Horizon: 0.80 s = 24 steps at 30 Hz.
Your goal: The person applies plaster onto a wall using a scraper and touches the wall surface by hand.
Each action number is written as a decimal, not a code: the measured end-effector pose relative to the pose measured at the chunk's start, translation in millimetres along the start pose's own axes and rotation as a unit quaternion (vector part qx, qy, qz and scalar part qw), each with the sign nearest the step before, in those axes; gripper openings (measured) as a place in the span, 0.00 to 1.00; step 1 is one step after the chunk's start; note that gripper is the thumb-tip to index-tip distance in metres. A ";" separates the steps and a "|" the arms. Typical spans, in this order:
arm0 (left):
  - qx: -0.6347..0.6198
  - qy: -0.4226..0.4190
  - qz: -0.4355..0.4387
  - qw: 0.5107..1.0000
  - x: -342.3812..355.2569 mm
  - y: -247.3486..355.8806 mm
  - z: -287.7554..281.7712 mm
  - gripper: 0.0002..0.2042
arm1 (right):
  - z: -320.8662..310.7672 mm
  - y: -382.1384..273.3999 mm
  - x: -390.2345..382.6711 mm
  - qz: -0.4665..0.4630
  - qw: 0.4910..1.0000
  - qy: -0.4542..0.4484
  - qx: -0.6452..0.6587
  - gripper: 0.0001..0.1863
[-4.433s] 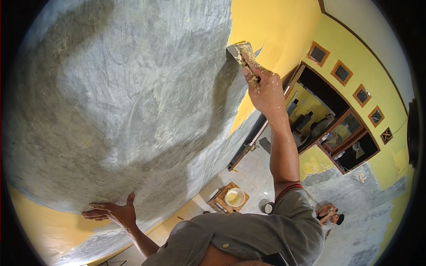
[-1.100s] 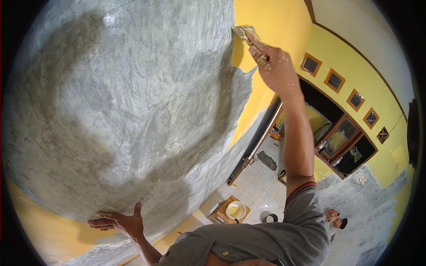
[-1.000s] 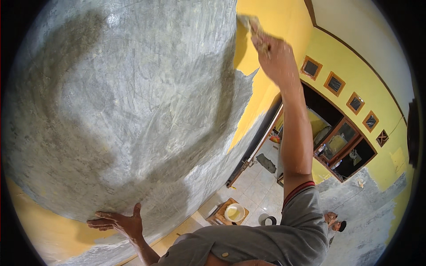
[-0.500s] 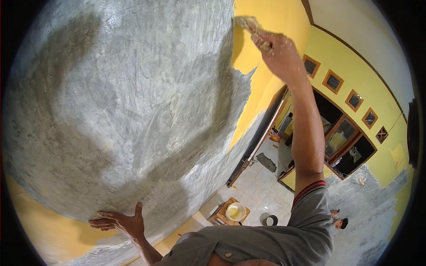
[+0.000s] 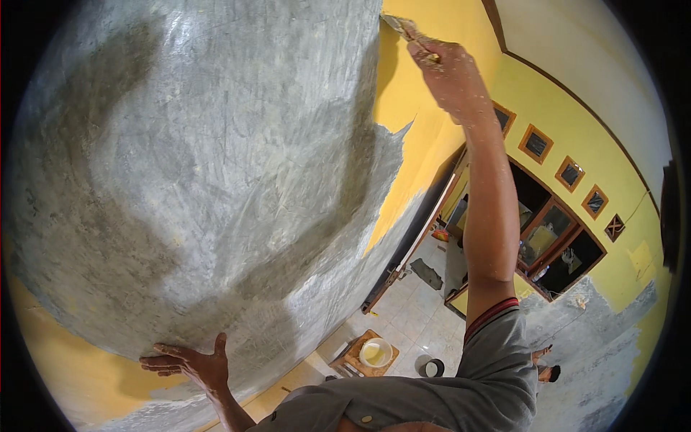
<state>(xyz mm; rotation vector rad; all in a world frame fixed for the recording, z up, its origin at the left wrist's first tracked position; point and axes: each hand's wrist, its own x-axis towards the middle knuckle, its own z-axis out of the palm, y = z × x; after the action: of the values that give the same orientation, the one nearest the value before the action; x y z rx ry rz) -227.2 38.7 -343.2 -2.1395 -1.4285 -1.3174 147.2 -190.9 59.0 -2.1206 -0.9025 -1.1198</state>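
Observation:
My right hand (image 5: 455, 81), raised high, is closed around the handle of a scraper (image 5: 395, 24). Pale flecks cling to the tool, the hand and the forearm. The scraper's blade is at the border between a bare grey wall area (image 5: 237, 144) and yellow paint (image 5: 414, 79); whether its edge presses on the wall cannot be made out. Low on the same wall, my left hand (image 5: 193, 366) rests with fingers spread, near another yellow painted patch (image 5: 86, 367).
Below, a small wooden stool (image 5: 358, 358) bears a white tub (image 5: 376, 352) on the tiled floor (image 5: 414, 317). A dark round container (image 5: 432, 368) stands beside it. At the right, another person (image 5: 550, 373) is near a partly grey wall; a wood-framed window (image 5: 554, 227) lies beyond my arm.
My right hand and the scraper have moved a little upward along the paint border. The left hand stays on the wall. The other person's arm now shows raised.

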 end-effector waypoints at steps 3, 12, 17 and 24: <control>0.004 -0.010 -0.016 1.000 -4.4 -8.3 -0.3 0.70 | 8.5 -5.9 -20.5 -0.010 1.000 -0.013 -0.019 0.20; 0.003 0.008 -0.009 1.000 -1.5 -4.3 1.7 0.70 | 0.9 -9.7 -17.0 -0.056 0.997 0.004 -0.054 0.18; -0.003 0.008 -0.011 1.000 -1.0 -0.4 3.0 0.70 | -0.4 -11.5 1.3 -0.029 0.995 0.001 -0.099 0.22; 0.014 0.016 -0.007 1.000 -0.2 -1.9 -0.4 0.69 | 18.2 5.2 -4.6 -0.099 0.991 0.058 -0.065 0.19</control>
<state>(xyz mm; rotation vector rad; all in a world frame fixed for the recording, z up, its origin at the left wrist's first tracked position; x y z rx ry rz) -229.1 39.3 -343.6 -2.0851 -1.4430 -1.3234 157.9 -182.0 45.3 -2.0767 -1.0277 -1.4220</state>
